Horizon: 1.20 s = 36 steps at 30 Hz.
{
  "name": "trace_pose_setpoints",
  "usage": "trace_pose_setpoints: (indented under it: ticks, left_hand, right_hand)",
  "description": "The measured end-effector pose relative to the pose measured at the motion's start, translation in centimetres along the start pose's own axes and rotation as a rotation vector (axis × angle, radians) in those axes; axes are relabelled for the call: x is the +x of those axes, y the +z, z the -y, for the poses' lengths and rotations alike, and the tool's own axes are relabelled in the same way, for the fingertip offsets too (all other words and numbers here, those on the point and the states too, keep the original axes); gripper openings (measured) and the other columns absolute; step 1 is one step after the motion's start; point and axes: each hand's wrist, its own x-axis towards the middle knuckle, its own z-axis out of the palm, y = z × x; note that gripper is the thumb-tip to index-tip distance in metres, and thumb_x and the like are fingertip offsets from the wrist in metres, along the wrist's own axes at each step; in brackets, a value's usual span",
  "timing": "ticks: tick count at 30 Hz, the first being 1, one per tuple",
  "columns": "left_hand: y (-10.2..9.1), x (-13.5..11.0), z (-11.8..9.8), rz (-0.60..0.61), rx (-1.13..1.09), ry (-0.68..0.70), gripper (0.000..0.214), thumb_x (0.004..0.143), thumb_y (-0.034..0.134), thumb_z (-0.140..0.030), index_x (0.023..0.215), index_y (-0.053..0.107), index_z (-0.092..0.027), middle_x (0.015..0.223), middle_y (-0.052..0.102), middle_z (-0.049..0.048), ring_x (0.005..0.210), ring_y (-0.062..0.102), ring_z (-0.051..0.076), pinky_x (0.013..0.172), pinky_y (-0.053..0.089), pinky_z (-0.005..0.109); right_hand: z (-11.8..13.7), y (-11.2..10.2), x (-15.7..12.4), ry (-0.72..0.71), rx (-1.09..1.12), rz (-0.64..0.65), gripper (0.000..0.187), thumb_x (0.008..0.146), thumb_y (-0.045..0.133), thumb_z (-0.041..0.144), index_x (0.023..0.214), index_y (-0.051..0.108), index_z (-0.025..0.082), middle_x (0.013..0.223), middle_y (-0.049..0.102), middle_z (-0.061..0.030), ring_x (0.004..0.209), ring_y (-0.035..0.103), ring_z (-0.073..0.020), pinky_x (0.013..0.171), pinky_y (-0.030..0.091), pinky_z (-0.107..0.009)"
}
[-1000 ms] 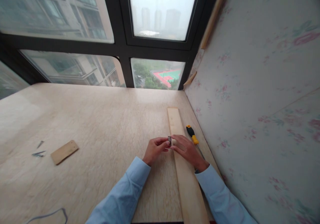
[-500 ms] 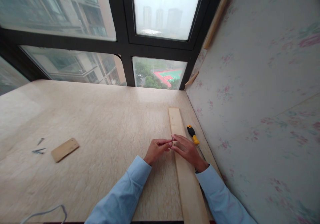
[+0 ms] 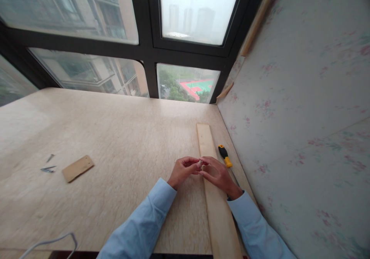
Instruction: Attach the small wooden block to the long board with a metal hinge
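Hands (image 3: 184,172) (image 3: 216,175) pinch a tiny piece (image 3: 200,164) (mostly hidden) — board (image 3: 221,224) below

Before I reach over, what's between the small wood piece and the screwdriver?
The head view shows, from the small wood piece to the screwdriver: tabletop, the left hand, a small held item, and the right hand over the long board.
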Motion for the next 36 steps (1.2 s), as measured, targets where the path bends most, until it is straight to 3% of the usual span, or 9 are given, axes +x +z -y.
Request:
trace_pose_setpoints:
  ticks: [22, 28, 36]
  left_hand:
    - [0.1, -0.3, -0.3, 0.004, -0.047, -0.055, 0.038, 0.061, 0.084, -0.034, 0.086, 0.067, -0.010, 0.080, 0.073, 0.0098, 0.066, 0.069, 0.017, 0.067, 0.058, 0.031]
    - [0.2, -0.4, -0.7, -0.001, -0.075, -0.049, 0.038, 0.062, 0.084, -0.033, 0.087, 0.067, -0.010, 0.084, 0.074, 0.0122, 0.072, 0.070, 0.020, 0.068, 0.058, 0.032]
    - [0.4, -0.6, -1.1, 0.043, -0.150, -0.099, 0.040, 0.062, 0.084, -0.032, 0.090, 0.065, -0.011, 0.089, 0.074, 0.0122, 0.076, 0.071, 0.022, 0.074, 0.058, 0.037]
  right_hand:
    - [0.6, -0.4, 0.0, 0.005, 0.062, 0.012, 0.030, 0.084, 0.065, 0.032, 0.112, 0.063, 0.023, 0.111, 0.069, -0.0108, 0.106, 0.065, -0.0235, 0.091, 0.054, -0.039]
    - [0.5, -0.3, -0.3, 0.076, 0.083, -0.013, 0.039, 0.084, 0.067, 0.037, 0.120, 0.060, 0.023, 0.111, 0.071, -0.0099, 0.103, 0.067, -0.0241, 0.091, 0.055, -0.040]
    - [0.0, 0.1, -0.6, 0.057, 0.069, -0.065, 0.040, 0.084, 0.066, 0.041, 0.120, 0.062, 0.023, 0.112, 0.071, -0.0097, 0.103, 0.068, -0.0245, 0.090, 0.056, -0.039]
